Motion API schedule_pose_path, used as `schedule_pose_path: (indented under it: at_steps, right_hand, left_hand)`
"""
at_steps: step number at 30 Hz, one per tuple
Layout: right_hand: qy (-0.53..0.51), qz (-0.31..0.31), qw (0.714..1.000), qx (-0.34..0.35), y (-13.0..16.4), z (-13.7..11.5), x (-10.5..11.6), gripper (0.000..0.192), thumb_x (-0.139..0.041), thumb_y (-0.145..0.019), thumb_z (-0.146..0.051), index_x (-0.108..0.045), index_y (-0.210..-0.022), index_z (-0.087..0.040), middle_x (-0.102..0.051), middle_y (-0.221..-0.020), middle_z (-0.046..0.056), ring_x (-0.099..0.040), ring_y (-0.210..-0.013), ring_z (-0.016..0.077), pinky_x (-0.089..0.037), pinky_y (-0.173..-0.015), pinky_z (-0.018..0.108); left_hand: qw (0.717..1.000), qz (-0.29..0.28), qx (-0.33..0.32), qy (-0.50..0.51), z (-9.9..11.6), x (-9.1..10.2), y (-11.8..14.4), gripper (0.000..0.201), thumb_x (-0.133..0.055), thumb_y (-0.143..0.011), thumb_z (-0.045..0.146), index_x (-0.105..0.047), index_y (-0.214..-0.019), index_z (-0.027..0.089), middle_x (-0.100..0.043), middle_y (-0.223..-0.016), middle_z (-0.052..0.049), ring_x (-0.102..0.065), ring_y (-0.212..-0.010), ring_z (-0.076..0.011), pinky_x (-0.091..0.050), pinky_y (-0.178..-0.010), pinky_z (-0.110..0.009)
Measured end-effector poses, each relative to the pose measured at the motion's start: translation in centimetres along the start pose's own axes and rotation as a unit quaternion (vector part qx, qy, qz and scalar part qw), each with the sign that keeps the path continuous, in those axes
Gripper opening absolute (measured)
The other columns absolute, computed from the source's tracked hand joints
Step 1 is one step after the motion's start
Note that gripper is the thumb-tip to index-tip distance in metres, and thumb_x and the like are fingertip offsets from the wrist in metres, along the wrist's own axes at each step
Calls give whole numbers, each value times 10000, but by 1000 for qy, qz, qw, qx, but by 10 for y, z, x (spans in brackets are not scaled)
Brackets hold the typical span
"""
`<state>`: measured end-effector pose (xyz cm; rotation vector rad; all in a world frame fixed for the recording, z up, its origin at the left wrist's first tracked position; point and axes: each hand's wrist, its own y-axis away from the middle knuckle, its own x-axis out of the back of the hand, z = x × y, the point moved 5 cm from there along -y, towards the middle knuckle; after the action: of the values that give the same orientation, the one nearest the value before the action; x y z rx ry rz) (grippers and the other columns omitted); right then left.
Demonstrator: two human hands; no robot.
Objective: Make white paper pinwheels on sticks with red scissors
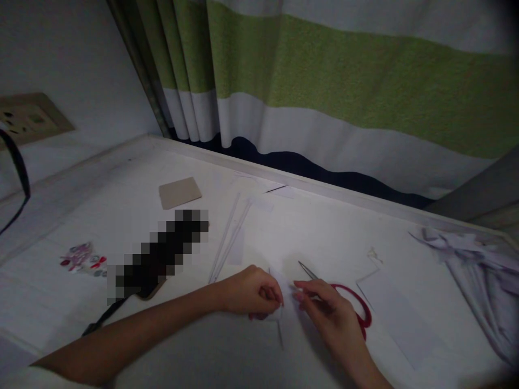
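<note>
a pale tabletop (121, 216) fills the lower frame, with a green, white and dark striped curtain (344, 81) hanging across the top and a wall socket (28, 116) at the far left edge. low in the middle of the frame your left hand (253, 292) is curled closed, its fingertips pinching a small piece of white paper (284, 294) held between both hands. your right hand (328, 313), just beside it to the right, has its fingers bent in on the same paper, and rests over red-handled scissors (357, 305) whose blades point toward the upper left; you cannot tell whether it grips them. thin white strips (229, 240) lie above the left hand, a tan card (179, 192) further up and left, a white sheet (389, 308) to the right, and crumpled paper scraps (478, 270) at the right edge
</note>
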<state>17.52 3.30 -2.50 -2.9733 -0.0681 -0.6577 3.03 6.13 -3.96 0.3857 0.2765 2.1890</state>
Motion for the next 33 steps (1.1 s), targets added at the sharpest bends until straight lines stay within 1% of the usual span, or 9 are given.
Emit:
schedule_pose_path:
  at_steps: [4, 11, 17, 21, 24, 26, 29, 33]
  right_hand:
    - [-25, 15, 999, -13, 6, 3, -1, 118, -579, -744, -252, -657, -811, -192, -631, -750, 60, -612, -693, 189, -530, -566, 270]
    - [-44, 40, 998, -6, 10, -4, -2, 52, -612, -712, -202, -656, -738, -208, -661, -731, 42, -619, -686, 184, -535, -571, 268]
    - [-36, 44, 998, -14, 5, -4, -9, 37, -609, -714, -163, -614, -746, -180, -669, -634, 21, -637, -585, 157, -535, -539, 232]
    - [-18, 34, 999, -6, 9, -3, -12, 21, -589, -736, -183, -601, -752, -176, -663, -634, 26, -635, -578, 162, -525, -525, 237]
    - [-2, 21, 1000, 20, 14, -5, -13, 29, -591, -727, -170, -610, -741, -186, -664, -673, 30, -629, -616, 170, -515, -563, 255]
    - [0, 1, 999, 44, 17, -8, -15, 43, -591, -721, -159, -613, -717, -195, -666, -684, 27, -625, -632, 170, -510, -584, 258]
    - [1, -30, 997, 69, 19, -11, -21, 43, -608, -712, -159, -608, -699, -200, -667, -676, 28, -624, -628, 168, -511, -583, 258]
    - [10, -47, 996, 81, 20, -12, -25, 36, -611, -718, -177, -612, -693, -203, -670, -655, 29, -622, -591, 162, -513, -548, 256]
  left_hand:
    - [1000, -6, 19, 19, 0, 0, 1, 135, -495, -708, 146, -607, -774, 110, -504, -444, 43, -464, -362, -62, -354, -330, -126]
    - [999, -9, 35, 29, 0, 1, 2, 132, -496, -702, 163, -597, -779, 129, -506, -449, 50, -477, -378, -69, -361, -344, -136]
    - [999, 5, 48, 19, 2, 2, 4, 126, -487, -672, 126, -602, -726, 126, -494, -433, 57, -458, -373, -59, -340, -358, -133]
    - [997, 28, 67, 19, 1, 4, 10, 138, -486, -648, 117, -597, -730, 127, -529, -489, 43, -487, -410, -66, -352, -363, -129]
    - [994, 37, 94, 31, -3, 5, 13, 149, -476, -693, 194, -584, -775, 131, -544, -520, 27, -487, -409, -78, -325, -315, -126]
    - [993, 40, 106, 39, -6, 6, 14, 160, -468, -722, 242, -573, -770, 131, -534, -510, 28, -480, -406, -77, -326, -311, -125]
    - [992, 41, 112, 48, -8, 7, 13, 168, -483, -730, 275, -569, -762, 135, -519, -496, 36, -474, -406, -71, -336, -321, -122]
    - [991, 38, 113, 53, -9, 6, 12, 186, -487, -736, 292, -583, -781, 139, -518, -505, 35, -479, -416, -74, -338, -324, -124]
